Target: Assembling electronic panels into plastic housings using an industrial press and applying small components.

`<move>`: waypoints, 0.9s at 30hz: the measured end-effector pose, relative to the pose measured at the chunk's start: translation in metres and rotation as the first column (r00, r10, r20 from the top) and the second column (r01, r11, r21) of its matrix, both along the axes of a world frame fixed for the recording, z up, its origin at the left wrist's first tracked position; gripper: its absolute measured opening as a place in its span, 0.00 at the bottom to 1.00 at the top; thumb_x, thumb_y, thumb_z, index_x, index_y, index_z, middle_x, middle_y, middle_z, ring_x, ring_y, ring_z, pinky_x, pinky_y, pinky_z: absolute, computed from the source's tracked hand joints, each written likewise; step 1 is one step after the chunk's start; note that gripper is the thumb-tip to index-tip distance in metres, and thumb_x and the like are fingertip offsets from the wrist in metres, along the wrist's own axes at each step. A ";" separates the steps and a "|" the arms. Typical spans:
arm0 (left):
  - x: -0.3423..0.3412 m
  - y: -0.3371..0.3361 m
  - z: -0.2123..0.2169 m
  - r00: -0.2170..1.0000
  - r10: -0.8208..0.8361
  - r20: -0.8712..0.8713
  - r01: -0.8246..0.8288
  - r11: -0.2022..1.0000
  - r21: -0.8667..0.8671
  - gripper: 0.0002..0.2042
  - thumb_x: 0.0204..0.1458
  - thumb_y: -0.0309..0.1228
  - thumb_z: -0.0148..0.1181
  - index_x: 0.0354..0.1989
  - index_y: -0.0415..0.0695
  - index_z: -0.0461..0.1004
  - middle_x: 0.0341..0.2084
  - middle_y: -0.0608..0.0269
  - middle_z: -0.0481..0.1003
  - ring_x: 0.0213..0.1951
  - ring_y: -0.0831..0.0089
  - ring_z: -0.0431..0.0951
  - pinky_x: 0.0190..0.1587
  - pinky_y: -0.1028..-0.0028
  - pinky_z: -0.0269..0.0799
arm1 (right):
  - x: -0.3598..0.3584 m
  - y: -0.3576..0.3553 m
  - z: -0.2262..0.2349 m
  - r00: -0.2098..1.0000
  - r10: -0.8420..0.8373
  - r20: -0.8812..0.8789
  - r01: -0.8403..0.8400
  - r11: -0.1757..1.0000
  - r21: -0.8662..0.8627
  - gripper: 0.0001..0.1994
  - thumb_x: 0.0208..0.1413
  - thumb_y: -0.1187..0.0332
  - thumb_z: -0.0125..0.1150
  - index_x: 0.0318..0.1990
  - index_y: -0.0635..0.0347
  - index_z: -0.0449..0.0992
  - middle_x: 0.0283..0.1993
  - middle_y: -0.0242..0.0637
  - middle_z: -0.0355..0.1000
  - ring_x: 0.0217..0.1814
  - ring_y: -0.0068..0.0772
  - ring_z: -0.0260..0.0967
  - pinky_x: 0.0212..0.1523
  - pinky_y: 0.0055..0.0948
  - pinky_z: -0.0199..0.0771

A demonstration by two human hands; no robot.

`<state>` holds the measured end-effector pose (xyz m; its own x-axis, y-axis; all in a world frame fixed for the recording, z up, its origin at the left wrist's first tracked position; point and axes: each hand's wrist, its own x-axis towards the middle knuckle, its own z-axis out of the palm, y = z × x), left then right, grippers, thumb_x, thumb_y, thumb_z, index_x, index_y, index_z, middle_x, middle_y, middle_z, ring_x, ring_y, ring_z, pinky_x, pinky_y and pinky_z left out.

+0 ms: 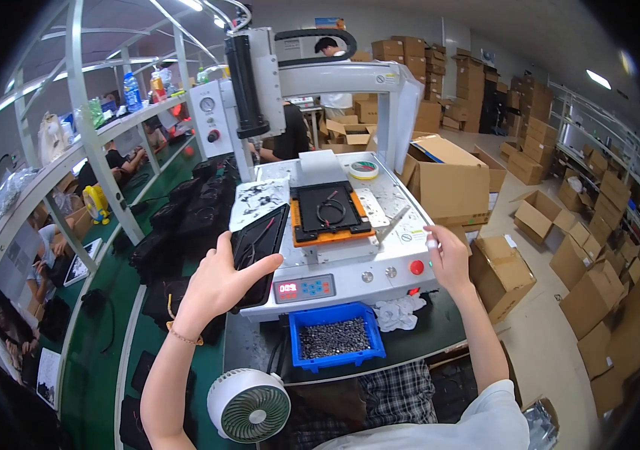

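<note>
I see my left hand (219, 285) laid on the near end of a black flat panel (258, 251), fingers spread and the thumb pressed on its face; it grasps the panel at its lower edge. The panel lies tilted on the left side of the white benchtop machine (350, 281). My right hand (447, 259) is raised beside the machine's right edge, fingers pinched on a small white object (432, 243) too small to identify. On the machine's bed, between my hands, an orange fixture (331, 216) carries a black tray with a loop of cable. A red button (416, 267) sits on the front face, near my right hand. Below the front, a blue bin (335, 339) of small dark parts rests on the table (440, 330), with a white rag (399, 311) just beside it. A small white fan (249, 405) stands nearest to me
</note>
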<state>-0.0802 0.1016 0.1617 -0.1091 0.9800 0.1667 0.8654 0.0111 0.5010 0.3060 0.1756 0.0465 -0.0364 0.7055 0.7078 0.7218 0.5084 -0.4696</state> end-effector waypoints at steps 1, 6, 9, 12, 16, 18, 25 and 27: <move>0.005 -0.002 0.000 1.000 -0.021 0.009 0.021 1.000 0.013 0.57 0.38 0.68 0.58 0.63 0.25 0.54 0.49 0.29 0.69 0.53 0.46 0.73 0.56 0.63 0.67 | 0.009 -0.010 -0.009 0.999 -0.020 0.028 0.021 0.998 -0.061 0.13 0.52 0.74 0.55 0.46 0.63 0.74 0.40 0.43 0.74 0.46 0.49 0.70 0.46 0.39 0.70; 0.028 -0.004 -0.007 0.994 -0.112 0.015 0.112 0.994 0.004 0.58 0.38 0.68 0.58 0.64 0.25 0.53 0.48 0.32 0.70 0.52 0.47 0.73 0.55 0.62 0.68 | 0.014 -0.030 -0.037 0.992 -0.040 0.123 0.028 0.995 0.100 0.17 0.52 0.75 0.56 0.51 0.61 0.71 0.41 0.41 0.74 0.46 0.47 0.70 0.45 0.39 0.71; 0.044 -0.013 -0.007 0.991 -0.118 -0.056 0.118 0.993 -0.004 0.59 0.37 0.70 0.58 0.64 0.25 0.52 0.50 0.30 0.68 0.54 0.45 0.71 0.56 0.61 0.67 | 0.015 -0.034 -0.051 0.998 -0.039 0.041 0.036 0.995 0.092 0.18 0.53 0.73 0.58 0.52 0.61 0.70 0.44 0.41 0.74 0.47 0.46 0.70 0.48 0.38 0.69; 0.053 -0.022 -0.008 0.989 -0.140 -0.048 0.137 0.988 -0.065 0.57 0.39 0.67 0.59 0.65 0.26 0.51 0.55 0.30 0.64 0.58 0.45 0.67 0.60 0.62 0.63 | 0.012 -0.039 -0.055 0.967 -0.184 0.175 0.152 0.971 0.183 0.18 0.53 0.71 0.59 0.52 0.61 0.70 0.45 0.40 0.74 0.50 0.44 0.67 0.50 0.39 0.66; 0.063 -0.032 -0.020 0.980 -0.193 -0.048 0.190 0.979 -0.071 0.56 0.40 0.66 0.60 0.64 0.24 0.52 0.51 0.30 0.66 0.55 0.45 0.69 0.57 0.61 0.65 | 0.003 -0.048 -0.049 0.959 -0.229 0.165 0.209 0.969 0.129 0.17 0.53 0.71 0.60 0.51 0.62 0.71 0.44 0.38 0.74 0.51 0.44 0.64 0.53 0.41 0.62; 0.071 -0.039 -0.026 0.964 -0.261 -0.055 0.258 0.965 -0.044 0.57 0.40 0.67 0.59 0.62 0.21 0.52 0.45 0.31 0.69 0.49 0.44 0.72 0.52 0.59 0.69 | -0.002 -0.051 -0.046 0.956 -0.234 0.175 0.202 0.962 0.184 0.17 0.56 0.69 0.58 0.53 0.62 0.70 0.45 0.37 0.75 0.47 0.39 0.67 0.49 0.36 0.66; 0.099 -0.073 -0.060 0.909 -0.394 -0.137 0.396 0.918 -0.014 0.56 0.38 0.64 0.64 0.62 0.23 0.53 0.39 0.37 0.67 0.42 0.47 0.71 0.46 0.60 0.72 | -0.061 -0.092 -0.018 0.191 0.288 -0.938 -0.887 0.461 -0.039 0.19 0.67 0.62 0.46 0.59 0.64 0.66 0.46 0.41 0.75 0.44 0.28 0.76 0.44 0.29 0.79; 0.104 -0.080 -0.068 0.904 -0.416 -0.100 0.414 0.909 -0.045 0.56 0.38 0.63 0.64 0.61 0.21 0.53 0.38 0.37 0.67 0.42 0.48 0.69 0.46 0.62 0.71 | -0.062 -0.091 -0.028 0.194 0.220 -0.956 -0.907 0.412 -0.089 0.19 0.68 0.62 0.45 0.60 0.64 0.65 0.45 0.41 0.75 0.45 0.28 0.76 0.46 0.29 0.80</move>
<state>0.0242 0.0217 0.0940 0.3253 0.9362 0.1327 0.8414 -0.3507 0.4113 0.2438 0.0846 0.0180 -0.3823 0.9083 0.1696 -0.4964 -0.0470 -0.8668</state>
